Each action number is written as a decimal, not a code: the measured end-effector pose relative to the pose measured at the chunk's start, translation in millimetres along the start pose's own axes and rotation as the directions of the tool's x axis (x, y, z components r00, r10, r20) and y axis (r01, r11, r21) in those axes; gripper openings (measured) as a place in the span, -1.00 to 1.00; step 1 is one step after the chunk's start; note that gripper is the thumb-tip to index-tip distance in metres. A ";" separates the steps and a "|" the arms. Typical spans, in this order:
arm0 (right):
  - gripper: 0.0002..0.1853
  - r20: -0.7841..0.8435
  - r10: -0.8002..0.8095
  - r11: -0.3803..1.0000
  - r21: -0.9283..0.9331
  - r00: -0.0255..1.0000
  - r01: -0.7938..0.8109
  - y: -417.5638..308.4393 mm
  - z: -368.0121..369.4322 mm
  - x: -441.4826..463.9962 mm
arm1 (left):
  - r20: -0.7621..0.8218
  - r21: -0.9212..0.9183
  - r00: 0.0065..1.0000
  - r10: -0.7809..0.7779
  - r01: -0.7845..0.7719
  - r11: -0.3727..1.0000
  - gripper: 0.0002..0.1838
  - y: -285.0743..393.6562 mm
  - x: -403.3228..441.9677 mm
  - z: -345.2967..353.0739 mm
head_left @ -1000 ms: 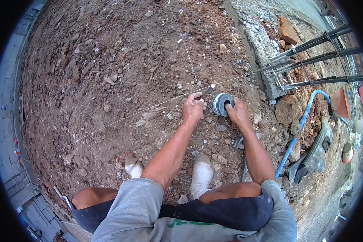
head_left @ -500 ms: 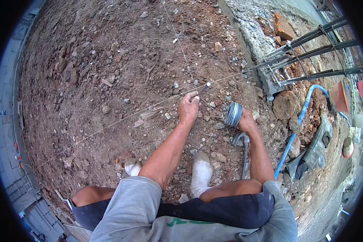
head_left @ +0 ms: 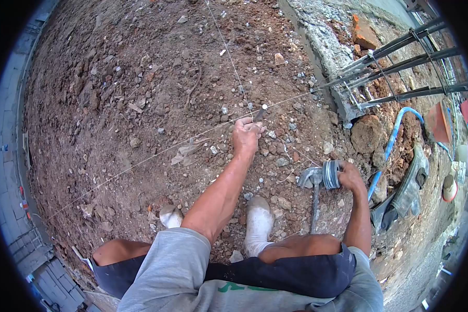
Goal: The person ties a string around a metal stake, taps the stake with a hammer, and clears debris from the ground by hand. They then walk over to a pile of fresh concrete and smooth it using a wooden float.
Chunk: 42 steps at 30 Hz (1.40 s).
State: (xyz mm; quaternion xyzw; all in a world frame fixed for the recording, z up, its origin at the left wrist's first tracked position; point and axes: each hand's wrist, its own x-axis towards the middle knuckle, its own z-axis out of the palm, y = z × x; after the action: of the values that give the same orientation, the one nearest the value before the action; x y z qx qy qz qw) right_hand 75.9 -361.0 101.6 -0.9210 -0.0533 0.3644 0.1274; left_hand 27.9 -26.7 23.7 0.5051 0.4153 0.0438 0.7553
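Note:
My left hand (head_left: 247,136) is closed at the string beside a metal stake (head_left: 260,112) in the soil, its fingers pinched where two taut strings cross. My right hand (head_left: 351,177) grips a spool of string (head_left: 330,174) from its right side. A thin line runs from the spool up and left towards my left hand. Just left of the spool, a hammer (head_left: 315,183) lies on the ground with its handle towards my knee. One taut string (head_left: 135,165) stretches to the far left, and another string (head_left: 226,49) runs towards the top.
Rebar (head_left: 400,73) sticks out over a concrete edge (head_left: 317,52) at the upper right. A blue hose (head_left: 389,147), a clod (head_left: 366,135) and dark rubber boots (head_left: 406,195) lie at the right. My white boots (head_left: 259,226) stand on stony soil (head_left: 114,104).
My right hand has moved down and right with the spool, away from my left hand, and line now stretches between them. My left hand stays by the stake. The hammer has come into fuller view.

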 end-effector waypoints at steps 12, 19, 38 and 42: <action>-0.64 -0.489 -0.356 0.926 -0.067 0.797 0.372 -113.4 15.3 10.9 | -0.001 0.085 0.995 -0.095 0.095 0.992 -0.82 11.7 -8.6 -14.8; -0.63 -0.055 -0.222 0.832 0.511 0.974 0.218 -214.1 91.0 90.7 | 0.076 0.221 0.992 -0.101 0.082 0.972 -0.90 8.8 -29.4 -21.9; -0.84 -0.003 -0.079 0.551 0.834 0.997 0.046 -232.2 113.0 82.8 | 0.096 0.340 0.991 -0.090 0.053 0.939 -0.90 -9.2 -19.0 -49.5; -0.85 -0.186 -0.148 0.671 0.703 0.971 0.236 -224.8 119.5 81.7 | 0.098 0.347 0.990 -0.100 0.060 0.936 -0.80 -8.8 -19.0 -47.3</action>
State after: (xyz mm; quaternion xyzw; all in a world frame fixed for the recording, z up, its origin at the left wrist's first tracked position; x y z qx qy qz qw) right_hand 52.5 -105.7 25.5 -0.8053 0.0043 0.2879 0.5182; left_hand -19.4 -5.8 20.8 0.6133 0.3929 -0.0888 0.6794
